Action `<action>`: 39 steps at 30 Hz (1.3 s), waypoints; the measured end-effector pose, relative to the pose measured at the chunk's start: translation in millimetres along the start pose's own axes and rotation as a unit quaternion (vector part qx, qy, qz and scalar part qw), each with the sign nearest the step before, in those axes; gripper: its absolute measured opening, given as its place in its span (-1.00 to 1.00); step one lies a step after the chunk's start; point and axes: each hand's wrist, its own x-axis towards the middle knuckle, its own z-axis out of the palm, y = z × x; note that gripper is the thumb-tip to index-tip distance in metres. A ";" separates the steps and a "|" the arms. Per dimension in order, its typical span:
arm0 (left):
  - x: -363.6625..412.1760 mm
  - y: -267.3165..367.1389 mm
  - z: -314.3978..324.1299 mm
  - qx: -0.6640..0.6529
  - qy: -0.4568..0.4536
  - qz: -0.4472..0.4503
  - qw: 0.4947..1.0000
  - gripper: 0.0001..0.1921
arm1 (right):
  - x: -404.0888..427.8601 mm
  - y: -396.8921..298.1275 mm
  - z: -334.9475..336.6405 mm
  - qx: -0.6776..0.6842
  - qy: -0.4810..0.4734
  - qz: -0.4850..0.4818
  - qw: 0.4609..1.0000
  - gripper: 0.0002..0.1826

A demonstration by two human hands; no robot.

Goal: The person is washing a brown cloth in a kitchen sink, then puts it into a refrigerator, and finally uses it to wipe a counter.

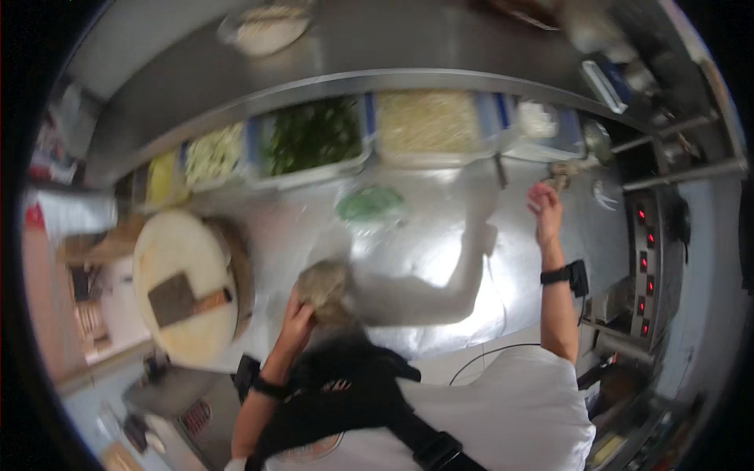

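My left hand grips the side of a brownish-grey bundle, too blurred to name, near the front edge of the steel worktop. Out to the right, my right hand has its fingers around a small pink item; blur hides what it is. Just beyond those fingers lies a small beige object. A green item in clear plastic rests on the worktop between my hands, farther back.
A cleaver lies on a round chopping board at left. Along the back stand tubs of chopped pale vegetable, leafy greens and pale shreds. Above them runs a steel shelf. Red-lit switches line equipment at right.
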 end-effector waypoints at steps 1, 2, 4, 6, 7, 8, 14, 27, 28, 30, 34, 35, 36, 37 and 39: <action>0.3 6.4 8.7 0.005 -0.020 -0.020 1.000 -0.57 | -33.5 -5.3 34.8 0.015 -0.133 0.025 0.991 -0.71; 6.7 13.5 20.3 0.008 -0.043 -0.040 0.998 -0.56 | -70.0 -16.4 65.6 0.033 -0.261 0.049 0.963 -0.73; 8.5 42.0 59.0 0.037 -0.073 -0.004 0.997 -0.53 | -135.6 -31.8 117.3 0.035 -0.408 0.136 0.902 -0.63; 6.6 58.7 74.0 0.072 -0.105 0.026 0.992 -0.52 | -186.0 -35.1 156.5 0.127 -0.472 0.118 0.865 -0.57; 2.7 64.5 80.6 0.053 -0.120 0.044 0.990 -0.53 | -198.4 -23.6 166.7 0.117 -0.478 0.111 0.864 -0.64; -3.3 69.4 81.5 0.034 -0.139 0.064 0.988 -0.54 | -200.8 -19.2 170.7 0.082 -0.492 0.129 0.857 -0.71; -58.5 88.8 41.3 -0.035 -0.078 0.009 0.996 -0.62 | -199.5 -52.7 153.2 0.205 -0.381 0.089 0.897 -0.90; -120.7 71.3 36.4 -0.178 -0.155 0.045 0.971 -0.66 | -340.9 -70.5 89.3 0.338 -0.230 0.047 0.912 -0.74; -118.2 64.8 43.7 -0.201 -0.214 0.014 0.956 -0.66 | -352.7 -74.5 76.8 0.331 -0.205 0.036 0.920 -0.74; -117.2 51.6 67.4 -0.245 -0.296 -0.050 0.922 -0.65 | -380.3 -84.5 52.5 0.424 -0.171 0.114 0.882 -0.69; -143.6 2.6 147.4 -0.123 -0.401 -0.087 0.904 -0.63 | -428.9 -64.5 -30.3 0.448 -0.229 0.026 0.864 -0.62; -153.1 -21.0 164.8 -0.072 -0.437 -0.124 0.888 -0.63 | -441.7 -53.0 -38.1 0.453 -0.243 0.060 0.856 -0.67; -159.3 -46.1 172.7 0.040 -0.503 -0.130 0.853 -0.63 | -455.3 -23.2 -40.9 0.417 -0.176 0.116 0.884 -0.71; -161.7 -71.6 181.1 0.149 -0.566 -0.123 0.801 -0.63 | -453.8 -15.8 -39.3 0.114 -0.190 0.177 0.959 -0.58; -182.2 -77.7 199.1 0.283 -0.557 -0.128 0.770 -0.64 | -483.7 -41.6 -45.7 0.129 -0.080 0.152 0.977 -0.64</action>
